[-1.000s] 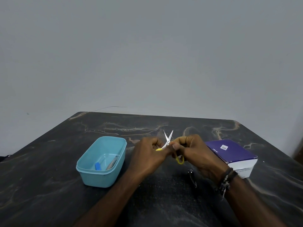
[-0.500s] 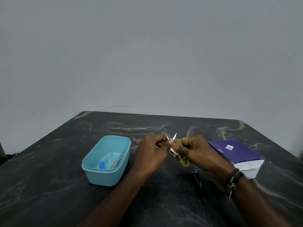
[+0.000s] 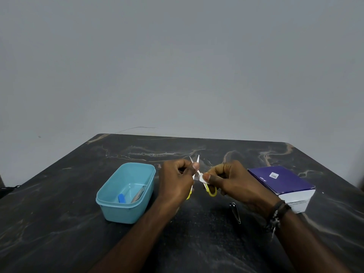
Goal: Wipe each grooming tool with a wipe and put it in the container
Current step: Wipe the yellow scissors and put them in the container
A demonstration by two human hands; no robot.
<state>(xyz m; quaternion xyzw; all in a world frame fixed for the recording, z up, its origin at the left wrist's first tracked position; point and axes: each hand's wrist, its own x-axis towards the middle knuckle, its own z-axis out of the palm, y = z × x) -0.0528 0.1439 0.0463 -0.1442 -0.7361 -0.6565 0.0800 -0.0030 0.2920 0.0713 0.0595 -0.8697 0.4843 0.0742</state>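
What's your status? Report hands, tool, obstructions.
Left hand grips scissors, blades open. Right hand pinches wipe on a blade. Nail clipper unwiped on table. Container path unobstructed.

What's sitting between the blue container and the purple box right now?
In the head view, both hands: the left hand gripping the open scissors and the right hand pinching a wipe. Nearer the camera, nail clippers lie on the table.
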